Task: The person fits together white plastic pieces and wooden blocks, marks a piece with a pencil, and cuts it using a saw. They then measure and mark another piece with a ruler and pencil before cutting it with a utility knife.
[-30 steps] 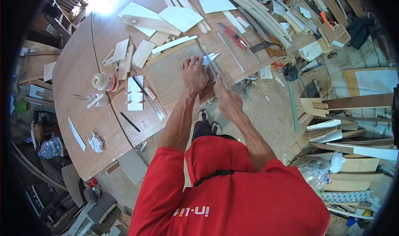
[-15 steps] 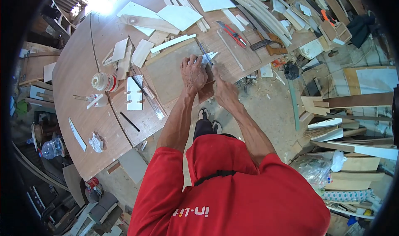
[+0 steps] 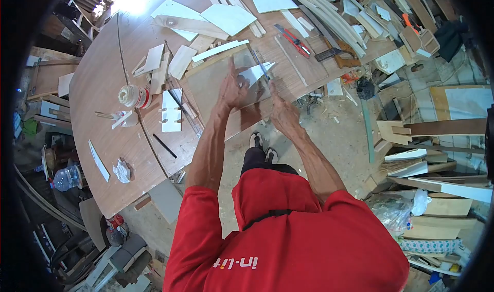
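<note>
From the head camera, the left hand (image 3: 232,90) lies flat on a brown panel (image 3: 203,86) on the table (image 3: 98,86). Its fingers are spread, and the fingertips touch a white triangular offcut (image 3: 256,72) (a thin metal ruler (image 3: 261,66) lies just beside the offcut). The right hand (image 3: 282,112) has its fingers stretched out and grips nothing, its tips at the panel's near right edge. A glue jar (image 3: 135,96) stands well apart to the left, and a red utility knife (image 3: 293,39) lies beyond the offcut.
</note>
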`<state>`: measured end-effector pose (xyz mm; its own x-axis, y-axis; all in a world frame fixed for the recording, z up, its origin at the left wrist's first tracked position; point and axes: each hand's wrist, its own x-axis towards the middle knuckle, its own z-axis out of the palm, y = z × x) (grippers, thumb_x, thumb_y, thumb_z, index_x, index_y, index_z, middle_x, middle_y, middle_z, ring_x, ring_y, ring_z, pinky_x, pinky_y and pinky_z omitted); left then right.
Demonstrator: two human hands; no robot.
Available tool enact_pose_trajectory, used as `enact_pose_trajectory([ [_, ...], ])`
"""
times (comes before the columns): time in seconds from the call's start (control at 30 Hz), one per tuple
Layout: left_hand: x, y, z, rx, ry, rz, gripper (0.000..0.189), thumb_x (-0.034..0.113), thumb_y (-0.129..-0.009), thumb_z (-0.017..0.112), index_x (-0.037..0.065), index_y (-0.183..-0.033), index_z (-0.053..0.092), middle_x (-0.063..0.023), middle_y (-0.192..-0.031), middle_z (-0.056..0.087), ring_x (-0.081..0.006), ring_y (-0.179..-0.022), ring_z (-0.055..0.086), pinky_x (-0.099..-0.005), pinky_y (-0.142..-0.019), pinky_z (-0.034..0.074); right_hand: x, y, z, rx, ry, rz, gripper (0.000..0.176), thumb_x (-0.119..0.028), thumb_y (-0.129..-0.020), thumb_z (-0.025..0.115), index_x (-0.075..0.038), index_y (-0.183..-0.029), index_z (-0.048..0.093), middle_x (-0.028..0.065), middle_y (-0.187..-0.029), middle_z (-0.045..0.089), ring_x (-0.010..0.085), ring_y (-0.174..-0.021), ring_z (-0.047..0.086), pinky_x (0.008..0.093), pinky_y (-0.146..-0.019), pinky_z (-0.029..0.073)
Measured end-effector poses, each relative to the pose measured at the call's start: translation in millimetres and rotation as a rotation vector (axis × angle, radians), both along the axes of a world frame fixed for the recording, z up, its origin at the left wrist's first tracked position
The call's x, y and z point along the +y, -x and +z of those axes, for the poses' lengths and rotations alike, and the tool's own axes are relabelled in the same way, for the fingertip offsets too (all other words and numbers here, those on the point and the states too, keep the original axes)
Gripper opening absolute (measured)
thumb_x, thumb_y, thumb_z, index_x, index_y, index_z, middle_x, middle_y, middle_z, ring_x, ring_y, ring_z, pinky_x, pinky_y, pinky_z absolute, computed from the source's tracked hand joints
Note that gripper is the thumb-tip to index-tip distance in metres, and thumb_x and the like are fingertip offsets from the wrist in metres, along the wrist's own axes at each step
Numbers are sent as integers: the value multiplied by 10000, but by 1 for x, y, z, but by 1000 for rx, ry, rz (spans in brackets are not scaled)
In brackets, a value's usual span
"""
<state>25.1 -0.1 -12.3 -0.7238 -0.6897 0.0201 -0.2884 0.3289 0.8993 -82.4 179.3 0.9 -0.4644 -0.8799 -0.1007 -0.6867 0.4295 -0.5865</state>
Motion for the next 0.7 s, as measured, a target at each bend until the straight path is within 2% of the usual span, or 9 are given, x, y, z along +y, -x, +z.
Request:
enact_pose_trajectory([
  [0.03, -3, -3, 1, -2, 0, 1, 706, 82, -746, 619, 0, -1410, 393, -185, -1282, 562, -358, -1146, 534, -411, -938, 442, 0, 1, -1, -2, 0, 1, 829, -51, -776, 521, -148, -1529, 187, 275, -751, 633, 439, -677, 634, 494, -636, 473],
  [0.13, -4, -4, -6, -159, 90, -80, 860, 97, -767, 627, 5, -1491, 172, -252, -1383, 467, -383, -1202, 523, -416, -936, 455, 0, 4, -4, -25, -78, 47, 1020, -67, -721, 658, -178, -1541, 59, 243, -733, 633, 425, -709, 640, 498, -644, 489],
  [0.2, 6, 1, -16, 213, 210, 11, 867, 135, -763, 653, 12, -1488, 194, -299, -1405, 410, -408, -1229, 498, -420, -979, 440, -1, 4, -7, -25, -82, 32, 1051, -56, -702, 686, -177, -1541, 65, 246, -738, 634, 422, -708, 643, 493, -644, 490],
  [0.23, 8, 1, -14, 212, 209, 10, 867, 135, -763, 653, 12, -1488, 194, -299, -1405, 410, -408, -1229, 498, -420, -979, 440, 0, 4, -7, -26, -83, 32, 1051, -56, -702, 686, -177, -1541, 65, 246, -738, 634, 422, -708, 643, 493, -644, 490],
  [0.3, 11, 1, -7, -102, 144, 13, 668, 148, -799, 638, 30, -1411, 399, -246, -1436, 402, -417, -1293, 426, -438, -1055, 380, 1, 5, -8, -6, -7, 53, 1007, -70, -730, 662, -176, -1541, 74, 242, -735, 635, 415, -692, 646, 492, -633, 489],
  [0.33, 13, 4, -13, -101, 145, 12, 668, 148, -799, 638, 30, -1411, 399, -246, -1436, 402, -417, -1293, 426, -438, -1055, 380, 1, 5, -7, -5, -6, 53, 1007, -70, -730, 662, -176, -1541, 74, 242, -735, 635, 415, -692, 646, 492, -633, 489],
  [0.4, 19, 11, -24, -223, 632, -47, 557, 172, -823, 613, 68, -1353, 479, -160, -1428, 438, -415, -1321, 382, -481, -1085, 330, 0, 4, -7, 8, -46, 30, 947, -70, -763, 627, -172, -1540, 96, 243, -735, 636, 404, -682, 648, 492, -625, 489],
  [0.5, 29, 21, -26, -258, 660, 63, 387, 191, -838, 593, 77, -1207, 607, -121, -1397, 474, -397, -1332, 371, -468, -1088, 325, -1, 3, -10, 9, -40, 17, 874, -81, -799, 585, -174, -1538, 129, 241, -749, 642, 400, -690, 651, 495, -632, 490],
  [0.7, 31, 29, -15, -212, 775, 65, 329, 120, -774, 614, 27, -1090, 628, -129, -1173, 569, -358, -1146, 495, -434, -989, 412, 1, 1, -10, -5, 50, 1, 835, -49, -791, 546, -168, -1531, 179, 241, -767, 645, 413, -687, 640, 485, -650, 485],
])
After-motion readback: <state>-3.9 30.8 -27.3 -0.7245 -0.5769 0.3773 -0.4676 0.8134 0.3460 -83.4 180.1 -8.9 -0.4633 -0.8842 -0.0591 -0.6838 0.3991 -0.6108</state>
